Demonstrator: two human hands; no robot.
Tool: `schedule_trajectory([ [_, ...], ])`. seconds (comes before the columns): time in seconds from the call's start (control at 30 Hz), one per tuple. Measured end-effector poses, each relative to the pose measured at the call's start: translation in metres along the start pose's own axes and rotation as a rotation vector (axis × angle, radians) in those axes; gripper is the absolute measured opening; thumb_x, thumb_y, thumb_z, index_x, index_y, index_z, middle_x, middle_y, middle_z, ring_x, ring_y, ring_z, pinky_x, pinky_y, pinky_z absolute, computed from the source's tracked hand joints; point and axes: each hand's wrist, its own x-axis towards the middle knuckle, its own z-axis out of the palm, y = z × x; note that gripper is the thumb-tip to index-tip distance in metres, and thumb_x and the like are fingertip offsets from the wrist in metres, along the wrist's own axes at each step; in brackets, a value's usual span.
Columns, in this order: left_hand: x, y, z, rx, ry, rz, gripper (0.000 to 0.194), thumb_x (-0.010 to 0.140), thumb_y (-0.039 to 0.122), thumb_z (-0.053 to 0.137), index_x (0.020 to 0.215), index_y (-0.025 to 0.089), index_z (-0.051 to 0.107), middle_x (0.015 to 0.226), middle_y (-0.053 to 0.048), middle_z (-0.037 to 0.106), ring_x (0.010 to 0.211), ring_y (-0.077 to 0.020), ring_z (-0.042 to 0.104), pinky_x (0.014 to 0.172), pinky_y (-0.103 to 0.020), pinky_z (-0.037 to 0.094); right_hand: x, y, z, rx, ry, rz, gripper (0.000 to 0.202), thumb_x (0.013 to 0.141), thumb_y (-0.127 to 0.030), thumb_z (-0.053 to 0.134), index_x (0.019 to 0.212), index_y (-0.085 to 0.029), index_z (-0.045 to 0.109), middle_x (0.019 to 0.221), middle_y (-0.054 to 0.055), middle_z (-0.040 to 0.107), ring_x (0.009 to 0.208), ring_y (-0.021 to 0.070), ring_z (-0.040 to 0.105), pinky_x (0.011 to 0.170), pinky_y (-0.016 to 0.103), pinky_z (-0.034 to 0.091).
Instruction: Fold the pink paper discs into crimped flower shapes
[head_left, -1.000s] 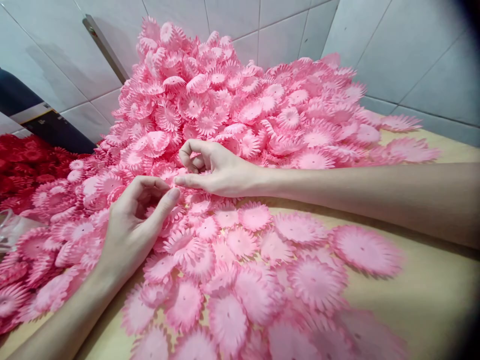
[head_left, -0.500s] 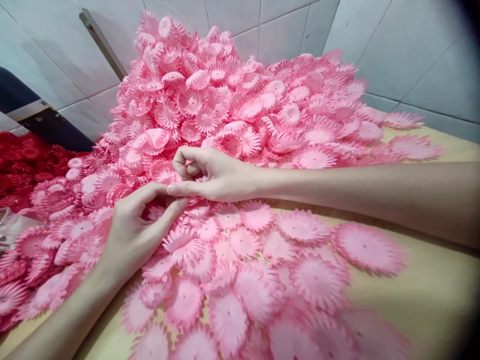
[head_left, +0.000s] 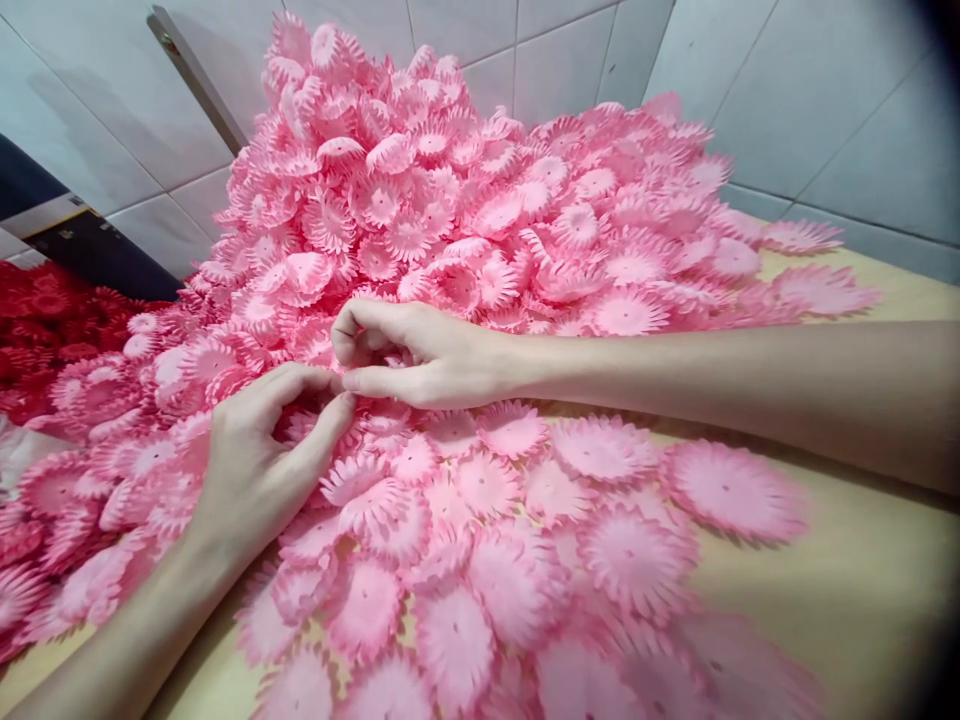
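Pink fringed flower discs (head_left: 457,625), many with a small hole in the centre, lie spread under and around both hands. My left hand (head_left: 259,455) reaches in from the lower left, its thumb and forefinger drawn together in a pinch. From the right comes my right hand (head_left: 435,360), fingers curled in, its thumb tip meeting the left fingertips. Whatever is pinched between them is too small or hidden to make out. Behind the hands rises a tall heap of pink flower discs (head_left: 420,190).
The discs rest on a pale yellow tabletop (head_left: 862,580). Red flower pieces (head_left: 60,320) are piled at the left, beside a dark blue object with a light band (head_left: 90,240). Tiled walls (head_left: 810,120) close off the back. A narrow metal strip (head_left: 195,80) leans there.
Both hands have shifted slightly left, still meeting at the fingertips. The right fingers sit a little farther left over the left hand's fingertips. The view has moved slightly.
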Motion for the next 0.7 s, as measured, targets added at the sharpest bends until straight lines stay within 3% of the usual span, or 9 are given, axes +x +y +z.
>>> schedule_trajectory([
  [0.1, -0.001, -0.002, 0.001, 0.016, 0.014, -0.006, 0.013, 0.08, 0.03, 0.064, 0.079, 0.018, 0.067, 0.075, -0.001, 0.069, 0.064, -0.0158, 0.061, 0.061, -0.027, 0.044, 0.0, 0.0, 0.0, -0.009, -0.004, 0.021, 0.028, 0.078, 0.005, 0.051, 0.084, -0.02, 0.041, 0.079, -0.003, 0.051, 0.067, 0.0084, 0.049, 0.058, 0.023, 0.04],
  [0.2, -0.001, -0.004, 0.003, 0.029, 0.028, 0.005, 0.015, 0.081, 0.032, 0.064, 0.078, 0.018, 0.067, 0.072, -0.001, 0.068, 0.06, -0.0145, 0.059, 0.059, -0.026, 0.042, 0.0, 0.001, 0.001, 0.005, 0.004, 0.023, 0.031, 0.076, 0.008, 0.049, 0.083, -0.02, 0.04, 0.079, -0.003, 0.051, 0.069, 0.0084, 0.051, 0.06, 0.023, 0.042],
  [0.5, 0.002, -0.006, 0.002, 0.144, 0.011, 0.101, 0.01, 0.089, 0.025, 0.054, 0.082, 0.018, 0.058, 0.072, 0.002, 0.057, 0.064, -0.0129, 0.052, 0.062, -0.025, 0.039, 0.0, -0.004, 0.0, 0.116, 0.012, 0.092, 0.025, 0.08, 0.004, 0.054, 0.085, -0.018, 0.043, 0.073, -0.004, 0.053, 0.064, 0.008, 0.052, 0.058, 0.023, 0.042],
  [0.7, 0.003, -0.011, 0.001, 0.164, 0.021, 0.123, 0.011, 0.09, 0.022, 0.049, 0.082, 0.02, 0.055, 0.073, 0.002, 0.054, 0.064, -0.0127, 0.05, 0.061, -0.024, 0.037, 0.001, 0.003, -0.001, 0.193, 0.087, 0.106, 0.024, 0.08, -0.011, 0.068, 0.084, -0.018, 0.045, 0.07, -0.005, 0.055, 0.063, 0.0073, 0.055, 0.057, 0.021, 0.044],
])
